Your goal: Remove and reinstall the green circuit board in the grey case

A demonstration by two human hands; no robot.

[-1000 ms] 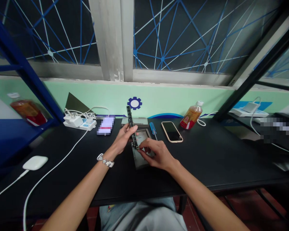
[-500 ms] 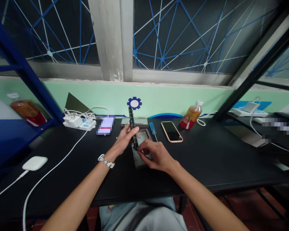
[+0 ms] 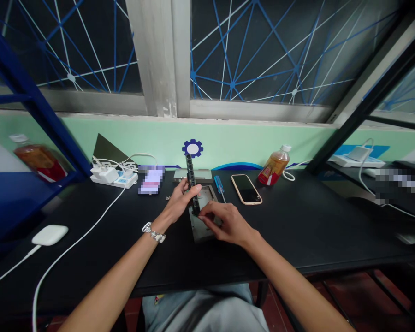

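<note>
A long black strip-like part (image 3: 190, 171) stands tilted above a grey metal case (image 3: 201, 229) on the black table. My left hand (image 3: 180, 198) is closed around the strip's middle, thumb on its near side. My right hand (image 3: 224, 221) is closed in a pinch at the strip's lower end, over the case; whether the fingertips grip the strip or something tiny is too small to tell. Behind the case lies a flat grey metal piece (image 3: 203, 174). A blue-handled screwdriver (image 3: 219, 184) lies right of the case. Small metal bits (image 3: 168, 198) lie beside my left hand.
A phone (image 3: 246, 189) and a drink bottle (image 3: 274, 166) are at the back right. A power strip (image 3: 115, 178) and a lit phone (image 3: 151, 180) are at the back left. A white case (image 3: 50, 234) and a white cable (image 3: 74, 244) lie on the left of the table (image 3: 290, 230).
The strip and my left hand have shifted very slightly to the right. My right hand has barely moved at the strip's lower end.
</note>
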